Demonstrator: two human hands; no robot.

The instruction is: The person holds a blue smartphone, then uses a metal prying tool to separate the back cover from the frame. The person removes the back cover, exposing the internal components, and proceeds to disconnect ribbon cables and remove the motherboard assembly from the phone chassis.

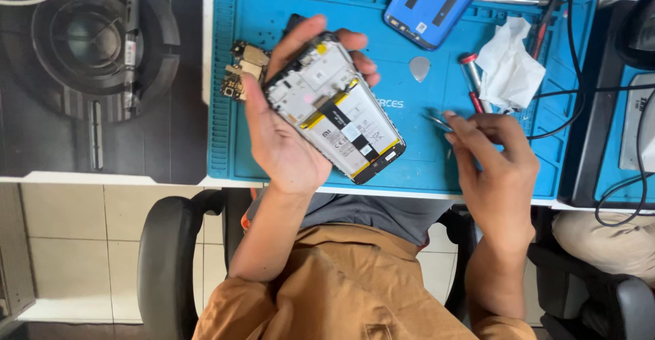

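My left hand holds an opened smartphone with its back cover off, so the white battery and bare frame face up. The phone is tilted above the blue work mat. My right hand grips thin metal tweezers, whose tips point left toward the phone's lower end without touching it. A small circuit board lies on the mat just behind my left hand.
A blue phone back cover lies at the mat's far edge. A grey pick, a red-tipped screwdriver and a crumpled white tissue lie to the right. Black cables cross the right side. A black chair arm is lower left.
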